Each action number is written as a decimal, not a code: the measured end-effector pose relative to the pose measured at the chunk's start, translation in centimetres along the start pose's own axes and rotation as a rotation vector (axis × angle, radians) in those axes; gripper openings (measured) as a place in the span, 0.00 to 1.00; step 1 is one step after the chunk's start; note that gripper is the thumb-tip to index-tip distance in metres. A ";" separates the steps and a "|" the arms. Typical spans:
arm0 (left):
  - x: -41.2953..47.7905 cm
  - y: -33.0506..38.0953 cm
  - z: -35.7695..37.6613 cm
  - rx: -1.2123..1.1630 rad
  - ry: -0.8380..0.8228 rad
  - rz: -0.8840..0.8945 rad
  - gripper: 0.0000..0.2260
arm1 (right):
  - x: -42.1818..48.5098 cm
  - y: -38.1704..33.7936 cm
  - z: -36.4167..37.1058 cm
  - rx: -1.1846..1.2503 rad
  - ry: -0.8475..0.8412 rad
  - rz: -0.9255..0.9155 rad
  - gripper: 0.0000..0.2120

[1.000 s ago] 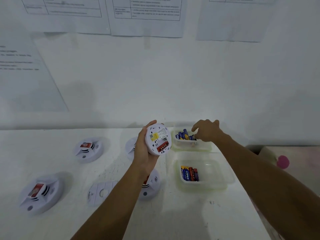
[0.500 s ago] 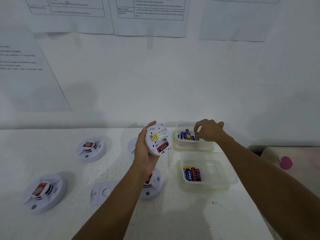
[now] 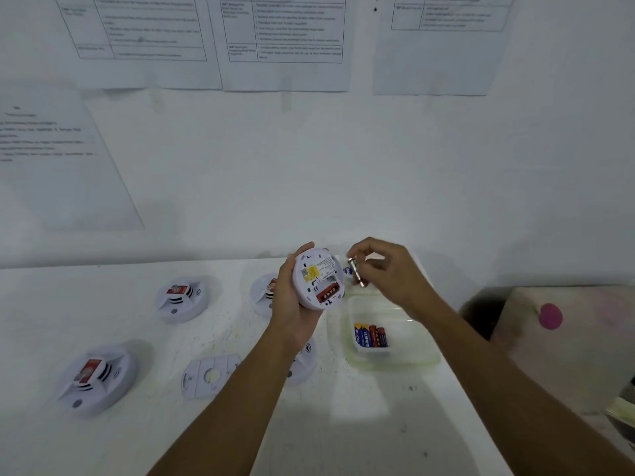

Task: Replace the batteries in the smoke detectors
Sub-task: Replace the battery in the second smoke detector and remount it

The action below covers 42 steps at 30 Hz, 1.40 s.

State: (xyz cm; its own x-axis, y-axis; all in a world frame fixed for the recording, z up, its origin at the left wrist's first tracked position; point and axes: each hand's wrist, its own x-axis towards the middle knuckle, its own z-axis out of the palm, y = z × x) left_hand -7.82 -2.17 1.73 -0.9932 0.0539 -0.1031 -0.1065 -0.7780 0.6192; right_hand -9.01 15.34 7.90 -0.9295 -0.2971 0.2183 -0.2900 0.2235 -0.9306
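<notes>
My left hand (image 3: 288,304) grips a white round smoke detector (image 3: 318,281) held upright, its back facing me with a yellow label and a red battery bay. Just right of it, my right hand (image 3: 391,276) pinches a single battery (image 3: 356,272) above the far clear tub, which my hands mostly hide. The near clear tub (image 3: 412,355) holds three batteries (image 3: 371,334). Three other detectors lie face up on the white table: at the back left (image 3: 180,298), at the front left (image 3: 94,377), and behind my left hand (image 3: 264,292). A fourth (image 3: 304,364) lies under my left forearm.
A detached white mounting plate (image 3: 209,374) lies flat near my left forearm. A box with a pink dot (image 3: 549,316) stands off the table's right edge. The white wall behind carries taped paper sheets (image 3: 285,39).
My right hand has lifted a battery out of the far tub and brought it left, close to the detector. The left hand still holds the detector in the same place.
</notes>
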 end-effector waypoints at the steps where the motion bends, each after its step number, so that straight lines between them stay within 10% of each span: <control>1: -0.3 0.0 0.2 0.004 -0.008 0.003 0.17 | -0.6 0.0 0.8 -0.044 -0.013 -0.006 0.09; 24: -3.0 0.2 0.4 0.037 -0.003 0.035 0.18 | -3.5 0.6 5.5 -0.325 0.124 -0.172 0.05; 34: -3.5 0.5 0.5 0.025 -0.038 0.038 0.17 | -3.1 0.4 6.3 -0.049 0.151 0.273 0.37; 42: -5.1 1.4 -1.3 0.056 -0.020 -0.007 0.20 | -4.3 1.0 7.5 -0.145 0.118 0.173 0.41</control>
State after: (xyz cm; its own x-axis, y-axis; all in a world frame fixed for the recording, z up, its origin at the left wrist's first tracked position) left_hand -2.83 -4.36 2.12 -0.9931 0.0719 -0.0926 -0.1153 -0.7413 0.6612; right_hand -3.59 9.87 3.81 -0.9858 -0.1341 0.1008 -0.1465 0.3950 -0.9069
